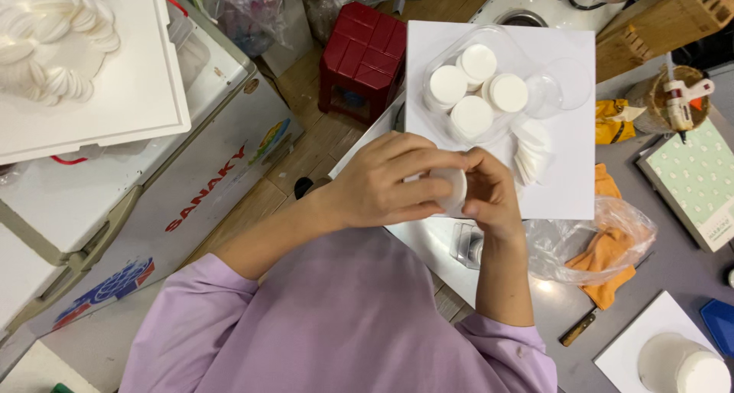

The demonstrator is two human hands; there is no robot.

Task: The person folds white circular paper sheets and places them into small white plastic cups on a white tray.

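Overhead, a person in lilac sleeves pinches a small white disc (pixel 451 190) between both hands, above the near edge of a white board (pixel 569 164) on the grey bench (pixel 673 263). The left hand (pixel 382 183) wraps its fingers across the disc; the right hand (pixel 489 194) grasps its far rim. It looks thin, light and probably soft, best held by its edges. Similar discs sit in a clear tray (pixel 440 56).

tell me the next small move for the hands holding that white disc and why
Probably set the white disc down in the clear tray. Both the left hand and right hand pinch it just below the tray, which already holds four similar discs.
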